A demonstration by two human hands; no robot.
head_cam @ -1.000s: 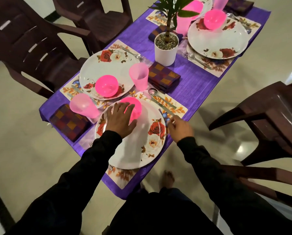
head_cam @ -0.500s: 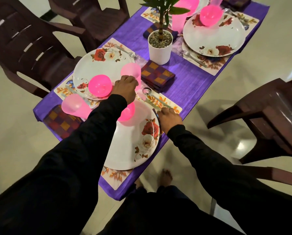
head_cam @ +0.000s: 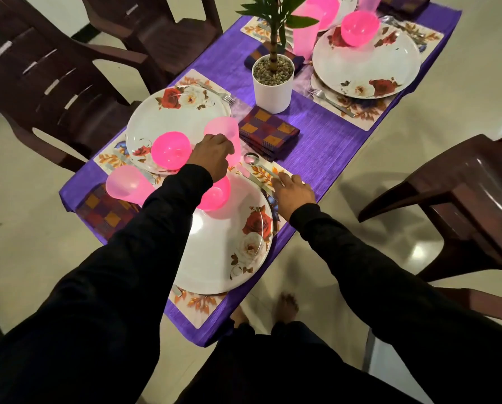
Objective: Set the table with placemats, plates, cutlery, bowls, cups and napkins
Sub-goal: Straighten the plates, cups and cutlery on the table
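Observation:
My left hand reaches over the near floral plate and grips a light pink cup standing just beyond it. A bright pink bowl sits on that plate, partly hidden under my left forearm. My right hand lies at the plate's right edge. Its fingertips touch the handles of a spoon and other cutlery on the floral placemat. A folded checkered napkin lies on the purple tablecloth beyond the spoon.
A second setting on the left has a plate, a pink bowl, a cup and a napkin. A white plant pot stands mid-table, with a third setting's plate behind. Dark chairs stand around; one is on my right.
My left hand left the pink bowl on the near plate, moved forward and took hold of the pink cup. My right hand shifted forward onto the cutlery handles.

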